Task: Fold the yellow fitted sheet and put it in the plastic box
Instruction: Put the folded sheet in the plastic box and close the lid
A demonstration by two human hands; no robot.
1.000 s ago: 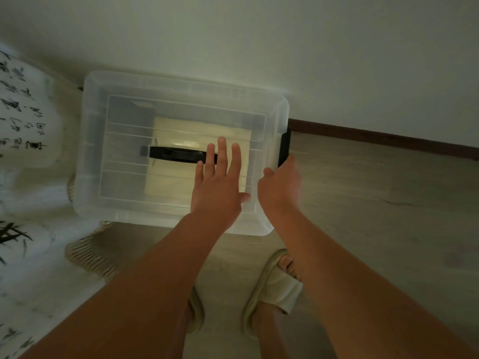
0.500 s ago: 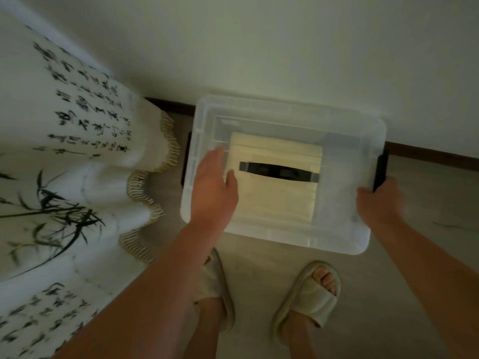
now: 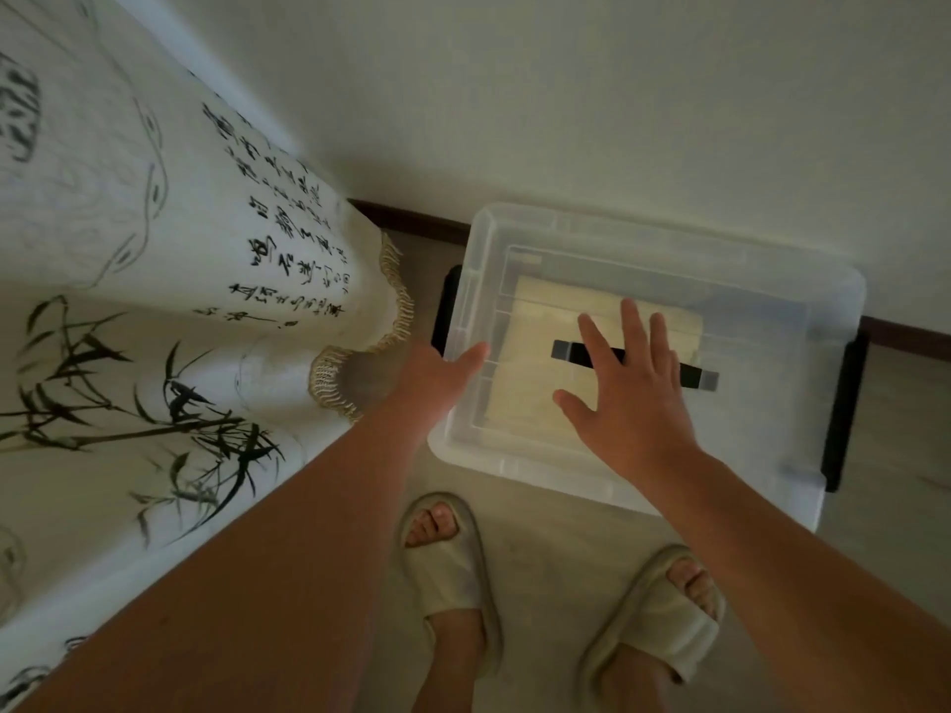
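R hand (image 3: 634, 401) moved onto lid (image 3: 772, 306), splayed, L hand (image 3: 437, 375) grip unclear

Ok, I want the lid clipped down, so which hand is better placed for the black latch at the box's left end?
Left, I'd say. The left hand touches the lid edge right beside that latch, while the right hand lies spread flat mid-lid over the black handle, farther away.
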